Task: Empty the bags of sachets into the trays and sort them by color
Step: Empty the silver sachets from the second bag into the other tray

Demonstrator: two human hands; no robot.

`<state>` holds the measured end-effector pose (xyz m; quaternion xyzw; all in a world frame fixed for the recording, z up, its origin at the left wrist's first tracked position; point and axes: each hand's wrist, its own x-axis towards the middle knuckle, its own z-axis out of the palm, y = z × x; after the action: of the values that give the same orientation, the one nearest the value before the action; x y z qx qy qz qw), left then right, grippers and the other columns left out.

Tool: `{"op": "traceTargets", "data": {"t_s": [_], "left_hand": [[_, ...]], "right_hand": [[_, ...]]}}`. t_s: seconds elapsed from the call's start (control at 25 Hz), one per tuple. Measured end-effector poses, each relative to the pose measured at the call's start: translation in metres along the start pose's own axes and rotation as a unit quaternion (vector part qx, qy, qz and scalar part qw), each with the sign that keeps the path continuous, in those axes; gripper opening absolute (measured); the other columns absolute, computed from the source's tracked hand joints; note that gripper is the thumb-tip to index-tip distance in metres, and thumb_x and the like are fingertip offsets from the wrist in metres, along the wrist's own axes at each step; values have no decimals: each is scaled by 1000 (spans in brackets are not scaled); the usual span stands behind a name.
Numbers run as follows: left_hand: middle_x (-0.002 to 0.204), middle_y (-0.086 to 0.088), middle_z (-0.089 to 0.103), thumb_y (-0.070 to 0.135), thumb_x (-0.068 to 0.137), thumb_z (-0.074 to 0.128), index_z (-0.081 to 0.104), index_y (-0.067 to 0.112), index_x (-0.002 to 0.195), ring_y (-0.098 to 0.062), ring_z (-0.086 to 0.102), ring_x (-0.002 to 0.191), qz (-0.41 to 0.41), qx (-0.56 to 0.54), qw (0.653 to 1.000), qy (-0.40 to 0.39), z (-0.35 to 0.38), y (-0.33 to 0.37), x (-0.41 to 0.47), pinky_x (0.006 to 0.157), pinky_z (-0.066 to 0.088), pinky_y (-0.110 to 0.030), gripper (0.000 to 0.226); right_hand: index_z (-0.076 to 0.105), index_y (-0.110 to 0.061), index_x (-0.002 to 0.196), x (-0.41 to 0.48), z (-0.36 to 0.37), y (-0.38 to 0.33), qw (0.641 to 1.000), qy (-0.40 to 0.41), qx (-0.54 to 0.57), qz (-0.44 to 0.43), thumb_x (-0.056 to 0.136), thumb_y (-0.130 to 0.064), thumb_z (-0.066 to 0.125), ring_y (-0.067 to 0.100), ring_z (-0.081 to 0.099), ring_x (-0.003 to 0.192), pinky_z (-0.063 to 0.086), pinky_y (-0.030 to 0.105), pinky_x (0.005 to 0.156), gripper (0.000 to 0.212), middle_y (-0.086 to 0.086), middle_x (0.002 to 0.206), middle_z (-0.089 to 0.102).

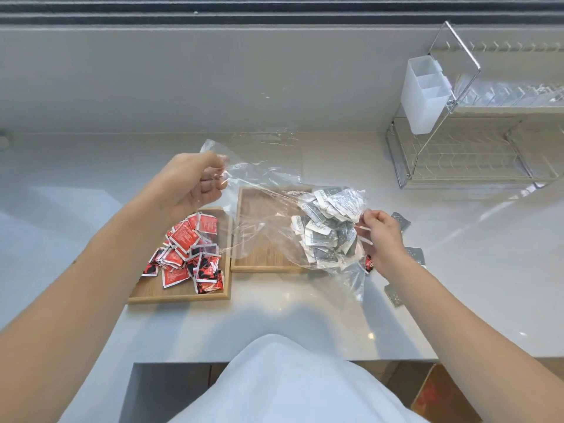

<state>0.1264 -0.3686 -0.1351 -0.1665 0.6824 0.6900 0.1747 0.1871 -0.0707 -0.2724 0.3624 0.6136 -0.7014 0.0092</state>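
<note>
A clear plastic bag [262, 190] stretches between my hands above the right wooden tray [253, 257]. My left hand [192, 181] pinches the bag's upper left corner, raised over the counter. My right hand [381, 236] grips the bag's lower right edge. Several grey sachets [328, 227] bunch inside the bag near my right hand, over the tray's right side. The left wooden tray [152, 293] holds a pile of red sachets [189, 251].
A few grey sachets [401, 221] lie loose on the white counter right of my right hand, and one red sachet [369, 264] shows under my wrist. A metal dish rack [464, 154] with a white cutlery holder [424, 93] stands at the back right.
</note>
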Motion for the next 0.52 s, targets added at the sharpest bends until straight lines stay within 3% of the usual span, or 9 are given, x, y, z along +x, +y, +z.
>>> {"op": "traceTargets", "data": {"t_s": [0.08,0.2,0.32,0.52], "left_hand": [[62,1,51,19,95,57,60,14,95,-6,49,41,-6,1,1000,11,-1,-4,7,43,42,-16,6],[64,2,54,25,99,53,65,16,86,-7,52,44,6,21,999,32,-6,-12,20,45,42,-17,20],[73,3,59,27,101,50,70,14,88,-10,59,64,3,32,998,51,-13,-26,30,61,49,-23,27],[75,6,72,25,92,65,74,16,93,-6,64,67,14,37,999,13,-18,-43,42,68,51,-23,13]], "right_hand": [[53,-20,77,0,-3,-7,1000,7,-16,-23,102,-21,51,12,56,68,41,23,56,25,-3,77,59],[54,-20,78,-2,-10,-19,996,35,-6,-87,102,-19,50,11,58,67,46,22,54,24,-4,76,60],[54,-19,80,-3,-17,-23,992,46,-21,-111,102,-18,49,9,63,63,49,21,53,23,-3,78,61],[57,-15,81,5,-25,-39,988,83,9,-127,102,-15,51,5,62,56,55,22,52,21,2,79,58]]}}
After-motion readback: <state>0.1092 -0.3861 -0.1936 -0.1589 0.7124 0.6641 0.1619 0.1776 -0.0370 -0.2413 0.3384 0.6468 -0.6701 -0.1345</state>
